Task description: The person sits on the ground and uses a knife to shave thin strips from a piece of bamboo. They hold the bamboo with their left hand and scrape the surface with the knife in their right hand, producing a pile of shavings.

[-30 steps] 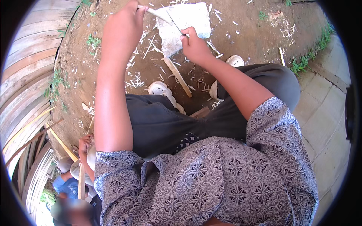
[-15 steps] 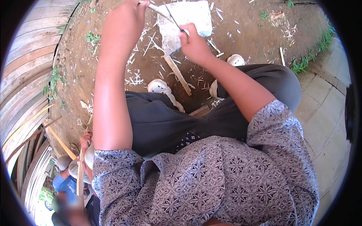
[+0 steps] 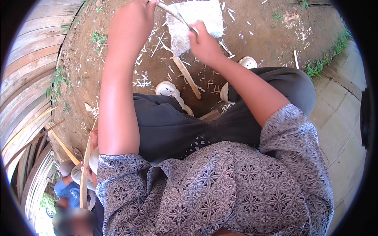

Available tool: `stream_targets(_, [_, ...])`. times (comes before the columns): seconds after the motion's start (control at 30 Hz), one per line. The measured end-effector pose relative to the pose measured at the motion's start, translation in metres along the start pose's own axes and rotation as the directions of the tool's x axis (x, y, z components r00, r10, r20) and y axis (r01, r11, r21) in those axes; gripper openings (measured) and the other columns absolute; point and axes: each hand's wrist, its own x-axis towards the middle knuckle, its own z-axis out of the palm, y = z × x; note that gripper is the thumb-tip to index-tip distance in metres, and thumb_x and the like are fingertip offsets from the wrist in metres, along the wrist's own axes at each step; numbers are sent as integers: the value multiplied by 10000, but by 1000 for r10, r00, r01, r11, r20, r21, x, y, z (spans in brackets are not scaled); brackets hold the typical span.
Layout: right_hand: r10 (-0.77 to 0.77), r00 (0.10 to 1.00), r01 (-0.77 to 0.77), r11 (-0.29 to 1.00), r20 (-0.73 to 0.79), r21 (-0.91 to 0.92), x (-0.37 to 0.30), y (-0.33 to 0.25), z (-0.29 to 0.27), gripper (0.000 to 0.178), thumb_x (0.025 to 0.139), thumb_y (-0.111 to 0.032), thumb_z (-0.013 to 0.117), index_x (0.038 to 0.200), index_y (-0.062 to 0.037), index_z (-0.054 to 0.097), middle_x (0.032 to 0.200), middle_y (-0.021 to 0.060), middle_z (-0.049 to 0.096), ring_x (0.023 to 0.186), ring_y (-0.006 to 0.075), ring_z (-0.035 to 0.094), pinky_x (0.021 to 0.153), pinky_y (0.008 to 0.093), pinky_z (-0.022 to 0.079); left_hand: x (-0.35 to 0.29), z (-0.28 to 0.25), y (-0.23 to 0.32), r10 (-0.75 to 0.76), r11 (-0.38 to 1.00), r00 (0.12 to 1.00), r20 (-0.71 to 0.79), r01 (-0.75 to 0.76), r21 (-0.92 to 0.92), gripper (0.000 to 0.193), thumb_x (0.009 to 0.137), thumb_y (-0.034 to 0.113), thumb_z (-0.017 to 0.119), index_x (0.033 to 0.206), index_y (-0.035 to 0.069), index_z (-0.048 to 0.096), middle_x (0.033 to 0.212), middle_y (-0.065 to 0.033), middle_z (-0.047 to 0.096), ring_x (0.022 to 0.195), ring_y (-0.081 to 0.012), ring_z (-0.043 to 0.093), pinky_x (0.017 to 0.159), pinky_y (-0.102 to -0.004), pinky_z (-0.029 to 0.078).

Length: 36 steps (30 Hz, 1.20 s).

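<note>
At the upper edge, my left hand (image 3: 136,19) is closed round one end of a pale, thin wooden stick (image 3: 168,9). The stick slants down to the right toward my right hand (image 3: 204,44). That hand is closed on a small knife (image 3: 192,30), its thin blade lying against or very near the stick's far end. Motion blurs the exact contact. Below both hands a whitish flat stone block (image 3: 208,19) lies on the ground.
A wooden piece (image 3: 187,76) lies between my pale shoes (image 3: 166,89), amid scattered shavings (image 3: 141,80). Stacked planks (image 3: 33,59) line the left; paving (image 3: 334,114) runs along the right. At lower left another person (image 3: 73,192) sits near a long wooden strip (image 3: 83,185).
The knife's blade, earlier crossing the stick steeply, now lies more in line with it. My right hand has turned slightly. The person at lower left has shifted a little.
</note>
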Motion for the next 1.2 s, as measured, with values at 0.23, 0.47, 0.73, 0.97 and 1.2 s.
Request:
stream_targets(0.23, [-35, 999, 35, 999, 2, 34, -8, -37, -10, 311, 1051, -262, 506, 1309, -97, 453, 739, 158, 644, 677, 313, 653, 674, 435, 485, -1, 2, -4, -21, 1000, 1000, 16, 21, 11, 337, 1043, 371, 543, 988, 49, 627, 652, -105, 666, 639, -304, 688, 620, -411, 513])
stream_targets(0.47, [-108, 993, 111, 990, -38, 91, -10, -51, -7, 324, 1045, -253, 493, 1324, -102, 429, 782, 191, 663, 730, 364, 680, 710, 465, 505, 1, 3, -8, -4, 999, 1000, -7, 4, -34, 345, 1041, 375, 545, 983, 44, 625, 669, -129, 679, 653, -311, 701, 613, -429, 508])
stream_targets(0.73, [-24, 998, 22, 999, 65, 36, -10, -51, -13, 352, 1027, -226, 505, 1332, -81, 409, 1030, 251, 705, 958, 452, 686, 863, 516, 513, -3, 3, -3, 19, 997, 999, -51, -14, 80, 318, 1038, 348, 553, 968, 45, 617, 690, -182, 658, 676, -402, 662, 620, -472, 500])
stream_targets(0.97, [317, 925, -316, 948, 209, -39, 11, 24, 3, 413, 1026, -326, 482, 1349, -76, 422, 1088, 263, 692, 1098, 450, 647, 986, 505, 455, -7, 2, 0, 31, 993, 997, -68, -23, 114, 316, 1035, 348, 561, 982, 42, 625, 718, -210, 660, 708, -428, 657, 624, -486, 493])
stream_targets(1.2, [82, 990, -89, 994, 111, 61, -9, -51, -15, 382, 1024, -272, 489, 1343, -72, 418, 1070, 289, 680, 1032, 465, 662, 896, 543, 485, -5, 2, -4, 31, 995, 998, -58, -25, 94, 311, 1034, 346, 563, 992, 44, 628, 698, -194, 660, 701, -412, 665, 628, -480, 496])
